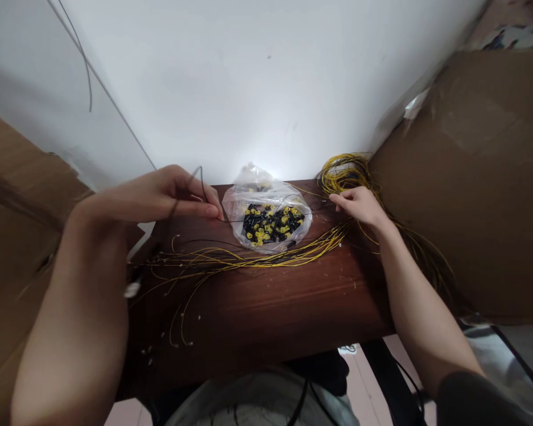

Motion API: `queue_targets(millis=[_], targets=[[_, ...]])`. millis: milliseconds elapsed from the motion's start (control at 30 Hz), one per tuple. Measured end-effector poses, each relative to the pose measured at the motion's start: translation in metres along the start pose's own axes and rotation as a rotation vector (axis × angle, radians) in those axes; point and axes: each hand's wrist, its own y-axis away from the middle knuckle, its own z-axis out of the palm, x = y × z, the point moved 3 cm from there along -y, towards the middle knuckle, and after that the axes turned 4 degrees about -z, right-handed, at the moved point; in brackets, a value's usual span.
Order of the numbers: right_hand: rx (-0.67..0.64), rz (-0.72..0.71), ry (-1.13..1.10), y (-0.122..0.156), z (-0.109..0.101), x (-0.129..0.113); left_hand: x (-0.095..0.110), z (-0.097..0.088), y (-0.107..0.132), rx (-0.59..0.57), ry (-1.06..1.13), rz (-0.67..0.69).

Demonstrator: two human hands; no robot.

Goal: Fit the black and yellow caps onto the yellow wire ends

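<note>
My left hand (189, 195) is closed in a pinch at the left of the table, its thumb and fingertip on a thin black wire (202, 183) that bends up above the knuckles. Across the table my right hand (359, 204) also pinches a thin wire, in front of the coil of yellow and black wires (344, 171). A dark strand seems to run between both hands over the bag. Between them sits an open clear plastic bag (270, 189), filled with small black and yellow caps (273, 225). Nearer me, a bundle of yellow wires (266, 260) lies across the table.
The dark brown table (266, 313) stands against a white wall (266, 89). Cardboard boxes flank it, one at the left (9, 236) and a large one at the right (479, 189). More loose wires (430, 260) hang over the right edge. Small white bits lie at the front left.
</note>
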Motion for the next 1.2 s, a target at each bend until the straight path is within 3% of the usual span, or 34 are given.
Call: queue_targets(millis=[100,267,467,600,733,933,1067,1200], targets=[[-0.111,-0.001,-0.007,-0.001,-0.003,0.012,-0.007,-0.006,0.0,0.087,0.082,0.043],[-0.139,0.084,0.015,-0.001,-0.004,0.028,-0.023,-0.007,-0.011,0.386,0.431,0.136],[-0.193,0.059,0.044,-0.001,0.002,0.032,-0.025,0.01,-0.034,0.344,0.761,0.239],[-0.214,0.035,0.086,-0.001,0.004,0.032,-0.025,0.02,-0.044,0.385,0.696,0.135],[-0.206,0.034,0.119,-0.001,0.004,0.032,-0.021,0.028,-0.047,0.251,0.559,0.093],[-0.202,0.04,0.158,-0.001,0.002,0.032,-0.021,0.036,-0.047,0.127,0.089,-0.02],[-0.206,0.049,0.172,0.0,0.003,0.033,-0.028,0.041,-0.046,-0.056,-0.075,-0.102],[-0.214,0.058,0.203,-0.001,0.004,0.034,-0.034,0.043,-0.041,-0.275,-0.078,-0.139]])
